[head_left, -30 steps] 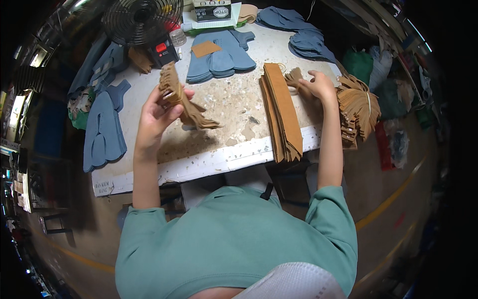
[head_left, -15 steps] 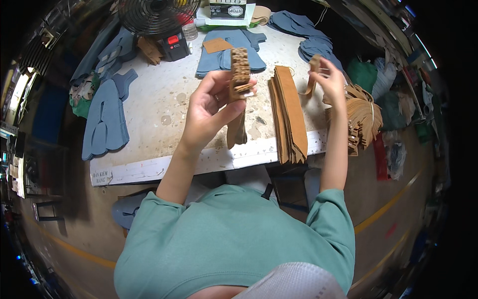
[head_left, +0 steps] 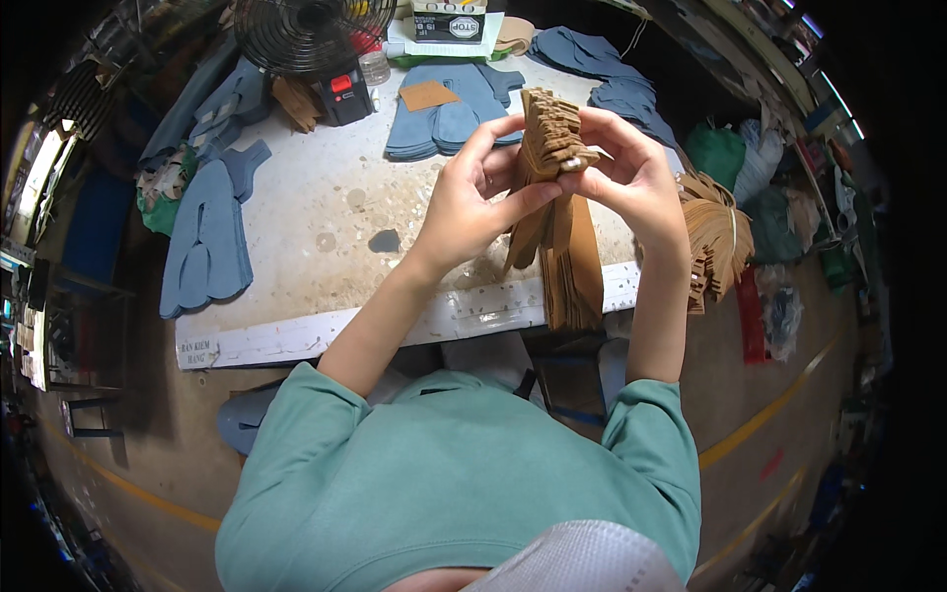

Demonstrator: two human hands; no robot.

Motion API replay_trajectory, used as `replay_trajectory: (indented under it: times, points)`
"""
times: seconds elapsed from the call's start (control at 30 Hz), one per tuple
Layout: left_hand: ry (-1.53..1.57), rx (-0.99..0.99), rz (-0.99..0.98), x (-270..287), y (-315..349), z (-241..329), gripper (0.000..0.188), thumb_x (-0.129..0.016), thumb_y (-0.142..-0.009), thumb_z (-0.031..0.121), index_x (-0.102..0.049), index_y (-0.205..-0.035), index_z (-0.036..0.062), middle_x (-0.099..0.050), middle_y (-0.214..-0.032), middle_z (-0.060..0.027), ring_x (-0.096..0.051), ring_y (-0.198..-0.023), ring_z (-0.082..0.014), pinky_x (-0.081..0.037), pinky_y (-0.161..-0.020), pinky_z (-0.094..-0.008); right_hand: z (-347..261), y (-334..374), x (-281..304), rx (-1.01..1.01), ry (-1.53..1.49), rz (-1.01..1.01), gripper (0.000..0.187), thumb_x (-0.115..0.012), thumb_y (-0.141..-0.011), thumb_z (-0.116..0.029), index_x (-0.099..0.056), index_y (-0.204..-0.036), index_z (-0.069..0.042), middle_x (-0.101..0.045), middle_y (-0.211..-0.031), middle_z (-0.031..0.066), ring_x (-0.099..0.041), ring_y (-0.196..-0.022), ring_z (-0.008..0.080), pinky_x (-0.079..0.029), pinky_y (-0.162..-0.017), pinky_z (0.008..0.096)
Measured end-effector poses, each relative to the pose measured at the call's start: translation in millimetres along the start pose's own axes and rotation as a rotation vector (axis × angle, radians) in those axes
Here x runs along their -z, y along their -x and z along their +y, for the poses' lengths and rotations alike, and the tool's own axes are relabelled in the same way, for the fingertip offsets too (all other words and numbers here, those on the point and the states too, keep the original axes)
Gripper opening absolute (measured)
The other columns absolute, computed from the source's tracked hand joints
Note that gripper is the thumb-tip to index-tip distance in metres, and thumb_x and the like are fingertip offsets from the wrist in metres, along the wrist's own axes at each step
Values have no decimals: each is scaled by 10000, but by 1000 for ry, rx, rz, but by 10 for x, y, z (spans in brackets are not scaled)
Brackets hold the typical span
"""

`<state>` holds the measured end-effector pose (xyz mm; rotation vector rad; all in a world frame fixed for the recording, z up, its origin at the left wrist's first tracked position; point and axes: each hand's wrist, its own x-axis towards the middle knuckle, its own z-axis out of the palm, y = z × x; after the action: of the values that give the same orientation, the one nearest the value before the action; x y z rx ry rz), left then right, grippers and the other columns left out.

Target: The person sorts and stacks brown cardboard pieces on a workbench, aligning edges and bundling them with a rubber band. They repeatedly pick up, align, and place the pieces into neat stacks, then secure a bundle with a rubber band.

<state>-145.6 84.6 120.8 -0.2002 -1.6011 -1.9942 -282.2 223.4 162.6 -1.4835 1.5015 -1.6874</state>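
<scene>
A thick stack of brown leather strips [head_left: 548, 133] is held up above the table's near right part, its edges fanned toward me. My left hand [head_left: 473, 192] grips the stack from its left side, thumb on the lower front. My right hand [head_left: 636, 178] is closed on its right side, thumb tip against the lower end near a small whitish bit. Just below, another pile of long brown strips [head_left: 577, 271] lies on the table and reaches its front edge, partly hidden by the held stack and my hands.
Blue-grey cut pieces lie at the left [head_left: 205, 237], far middle [head_left: 434, 123] and far right [head_left: 592, 59] of the white worn table [head_left: 335, 197]. A black fan [head_left: 311, 30] stands at the back. A tied brown strip bundle [head_left: 718, 237] sits at the right edge.
The stack in my left hand has moved right, over the strip pile. My right hand has come in from the right and now grips the stack too.
</scene>
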Motion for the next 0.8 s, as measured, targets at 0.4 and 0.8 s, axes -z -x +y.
replay_trajectory:
  times: [0.4, 0.8]
  points:
    - [-26, 193, -87, 105, -16, 45, 412, -723, -857, 114, -536, -1196, -29, -647, -1117, -117, -624, -1041, -152, -504, -922, -291, 41, -152, -115, -7, 165, 0, 541, -785, -759, -141, -583, -1250, -31, -633, -1024, 43, -605, -825, 76, -533, -739, 245]
    - [382, 549, 183, -108, 157, -610, 392, -617, -939, 231, -499, -1231, -2, -641, -1091, -131, -654, -985, -180, -578, -814, -333, 671, 123, 50, -213, 286, 342, 562, -599, -935, -371, -496, -1351, -7, -553, -1297, 166, -568, -1114, 203, -458, -926, 312]
